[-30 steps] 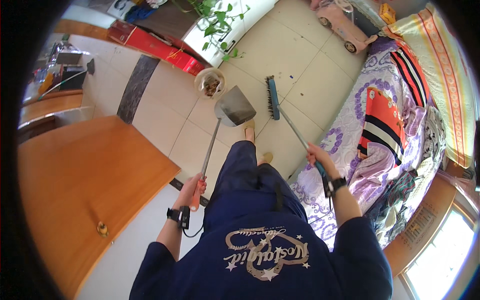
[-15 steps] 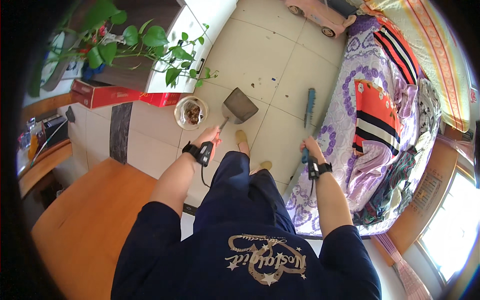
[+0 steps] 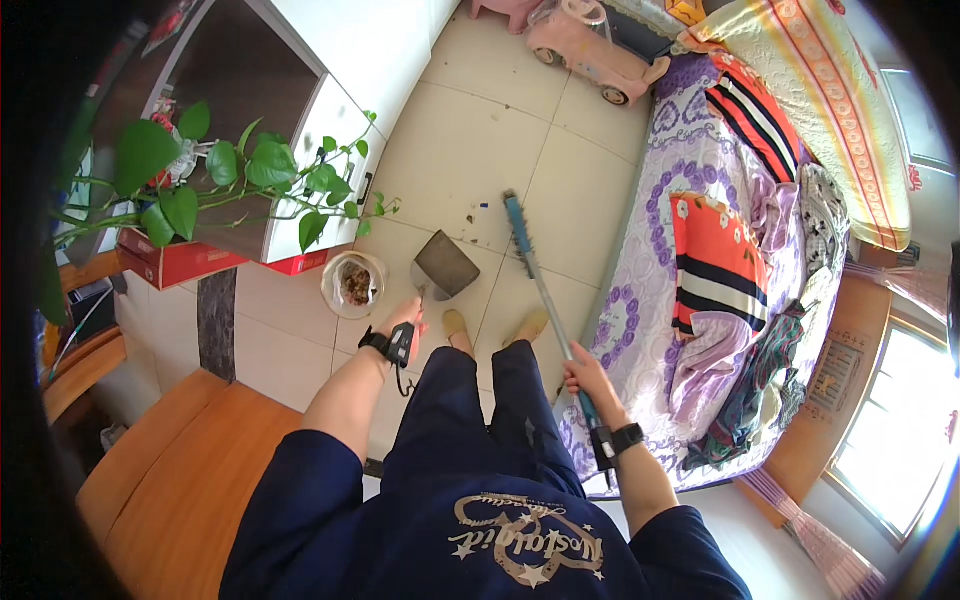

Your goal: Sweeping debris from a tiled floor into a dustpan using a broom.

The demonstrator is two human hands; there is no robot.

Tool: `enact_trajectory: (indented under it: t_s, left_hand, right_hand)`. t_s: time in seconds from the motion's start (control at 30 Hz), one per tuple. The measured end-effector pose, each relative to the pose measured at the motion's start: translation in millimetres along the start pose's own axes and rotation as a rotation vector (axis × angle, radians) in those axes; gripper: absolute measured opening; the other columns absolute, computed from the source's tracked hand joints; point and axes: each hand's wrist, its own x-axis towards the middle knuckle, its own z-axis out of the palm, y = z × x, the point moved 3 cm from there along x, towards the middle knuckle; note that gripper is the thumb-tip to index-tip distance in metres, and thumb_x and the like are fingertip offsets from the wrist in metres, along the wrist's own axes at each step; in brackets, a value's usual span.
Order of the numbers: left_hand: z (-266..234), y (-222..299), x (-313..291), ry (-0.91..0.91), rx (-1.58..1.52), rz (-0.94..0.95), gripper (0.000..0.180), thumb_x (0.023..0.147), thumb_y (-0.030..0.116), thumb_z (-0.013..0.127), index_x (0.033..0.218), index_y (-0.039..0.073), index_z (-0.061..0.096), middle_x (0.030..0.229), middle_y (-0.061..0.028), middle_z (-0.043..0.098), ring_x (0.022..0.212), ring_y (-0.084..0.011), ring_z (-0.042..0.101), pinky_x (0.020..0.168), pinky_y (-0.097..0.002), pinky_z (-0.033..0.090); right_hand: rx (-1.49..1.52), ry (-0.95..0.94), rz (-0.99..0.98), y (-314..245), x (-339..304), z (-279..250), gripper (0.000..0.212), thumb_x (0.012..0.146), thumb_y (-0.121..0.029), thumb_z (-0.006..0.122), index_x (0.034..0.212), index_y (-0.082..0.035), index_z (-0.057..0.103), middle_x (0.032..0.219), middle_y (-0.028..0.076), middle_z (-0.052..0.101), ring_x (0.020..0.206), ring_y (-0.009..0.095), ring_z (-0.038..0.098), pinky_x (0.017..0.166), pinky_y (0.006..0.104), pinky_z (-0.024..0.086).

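My left hand [image 3: 413, 322] is closed round the handle of a dark grey dustpan [image 3: 447, 265]. The dustpan's wide edge faces away to the right. In my right hand [image 3: 592, 378] is the long grey handle of a broom [image 3: 552, 310], gripped near its blue upper end. Its blue bristled head [image 3: 518, 233] is beyond the dustpan, to the right, near the small bits of debris [image 3: 471, 215] on the tiles. A round pale bin [image 3: 329, 287] with a liner and brownish rubbish stands left of the dustpan.
A bed [image 3: 625, 300] with purple-patterned bedding runs along the right. At the far end stands a pink toy car [image 3: 598, 52]. Leafy vines [image 3: 270, 165] hang beside a white cabinet [image 3: 325, 135] on the left. An orange-brown wooden surface [image 3: 200, 480] lies at lower left.
The broom's head has swung left, from beside the bed to near the debris, and its handle now shows at a slant. The dustpan stays beside the bin. The whole view has shifted.
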Motion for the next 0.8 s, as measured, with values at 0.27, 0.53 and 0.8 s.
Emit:
enact_trajectory:
  t_s: [0.27, 0.53, 0.8]
  left_hand:
    - [1, -7, 9, 0.301, -0.027, -0.177, 0.02, 0.079, 0.029, 0.048, 0.074, 0.011, 0.041, 0.062, -0.0058, 0.045, 0.047, -0.0142, 0.043, 0.043, -0.0275, 0.036]
    - [55, 9, 9, 0.086, 0.725, -0.043, 0.032, 0.072, 0.026, 0.061, 0.092, 0.005, 0.047, 0.068, -0.0068, 0.054, 0.053, -0.0131, 0.051, 0.046, -0.0267, 0.042]
    - [58, 10, 10, 0.453, 0.965, 0.047, 0.032, 0.062, 0.009, 0.055, 0.094, 0.003, 0.054, 0.08, -0.015, 0.06, 0.071, -0.0294, 0.059, 0.064, -0.0379, 0.047]
  right_hand:
    - [-0.218, 0.127, -0.421, -158, 118, -91, 0.033, 0.079, -0.005, 0.046, 0.111, -0.002, 0.036, 0.053, 0.004, 0.047, 0.042, 0.014, 0.045, 0.037, 0.026, 0.036]
    - [0.717, -0.594, 0.036, -302, 304, -128, 0.013, 0.084, -0.009, 0.043, 0.072, -0.004, 0.046, 0.065, 0.003, 0.049, 0.06, 0.014, 0.048, 0.055, 0.0261, 0.041]
    - [-0.959, -0.021, -0.247, -249, 202, -52, 0.074, 0.069, -0.005, 0.047, 0.135, -0.007, 0.013, 0.051, 0.012, 0.054, 0.045, 0.019, 0.055, 0.04, 0.0323, 0.043]
